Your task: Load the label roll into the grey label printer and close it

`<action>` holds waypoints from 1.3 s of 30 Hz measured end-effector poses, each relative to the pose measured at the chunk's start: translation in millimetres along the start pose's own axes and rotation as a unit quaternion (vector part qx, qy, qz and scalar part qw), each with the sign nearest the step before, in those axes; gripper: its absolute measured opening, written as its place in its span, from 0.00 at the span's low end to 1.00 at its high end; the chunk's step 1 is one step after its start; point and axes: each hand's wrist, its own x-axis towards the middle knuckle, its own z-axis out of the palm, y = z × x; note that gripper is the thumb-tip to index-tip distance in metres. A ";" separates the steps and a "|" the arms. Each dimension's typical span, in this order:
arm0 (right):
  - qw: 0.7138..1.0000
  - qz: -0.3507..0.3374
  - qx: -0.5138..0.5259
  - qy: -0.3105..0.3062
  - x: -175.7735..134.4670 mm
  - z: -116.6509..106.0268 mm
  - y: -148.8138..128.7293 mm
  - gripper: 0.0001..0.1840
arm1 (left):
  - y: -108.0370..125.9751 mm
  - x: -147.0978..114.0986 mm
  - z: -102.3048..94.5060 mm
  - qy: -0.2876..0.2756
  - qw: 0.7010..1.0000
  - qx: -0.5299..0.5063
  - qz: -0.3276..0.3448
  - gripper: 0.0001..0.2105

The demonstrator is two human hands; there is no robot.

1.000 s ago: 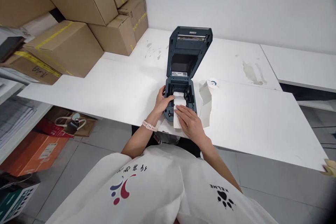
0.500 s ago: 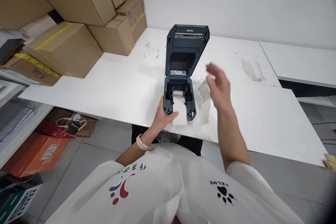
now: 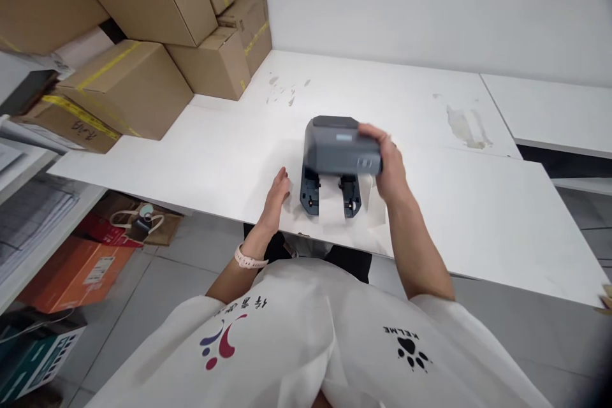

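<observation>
A dark blue-grey label printer (image 3: 310, 196) stands on the white table near its front edge. Its lid (image 3: 342, 152) is tilted down over the base, partly lowered and blurred by motion. My right hand (image 3: 389, 166) grips the lid's right front edge. White label paper (image 3: 331, 201) runs out of the base over its front. Beside the printer, under my right hand, lies a loose strip of white paper (image 3: 377, 205). My left hand (image 3: 276, 199) is held to the left of the printer, apart from it, fingers stretched out and holding nothing.
Cardboard boxes (image 3: 129, 86) with yellow tape are stacked at the back left of the white table (image 3: 229, 153). A wall rises behind. Shelving (image 3: 43, 204) stands at the left, with an orange box (image 3: 79, 274) on the floor. A second table (image 3: 564, 115) adjoins at the right.
The printer lid, upright before, has swung down toward the base with my right hand now on it. My left hand has let go of the printer's left side and moved left.
</observation>
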 end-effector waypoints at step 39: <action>0.949 0.227 0.214 0.051 -56.6 44.2 -1.4 0.64 | -21.0 -36.8 32.8 -0.194 0.967 -0.061 -0.155 0.21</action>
